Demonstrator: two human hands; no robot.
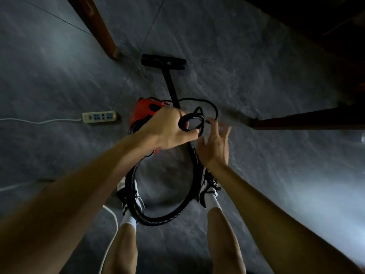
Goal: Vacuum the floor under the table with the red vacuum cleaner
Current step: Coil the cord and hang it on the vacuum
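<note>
The floor (pixel 246 80) is grey stone tile, dim, with a pale glare on the right side. Two table legs (pixel 94 26) of dark wood come into view, one at the top left and a second one (pixel 308 120) from the right edge; the table top itself is only a dark shape in the upper right corner.

One vacuum (pixel 145 113) stands on the floor between the two legs, red, and it is partly hidden under the left hand. One black hose (pixel 158 221) makes a wide loop from it, down around the person's two shoes (pixel 207 186) and up again. One black wand (pixel 169 84) goes from the vacuum away to one floor head (pixel 164 61), which lies flat near the foot of the top left leg.

One power strip (pixel 99 117) lies to the left of the vacuum, well apart, with a white cable going to the left edge.

The left hand (pixel 167 131) is closed around a small coil of black cord (pixel 190 122), just above the vacuum. The right hand (pixel 214 143) is beside it, fingers spread and loose; its fingertips touch a strand of the same cord. More cord loops behind the coil.
</note>
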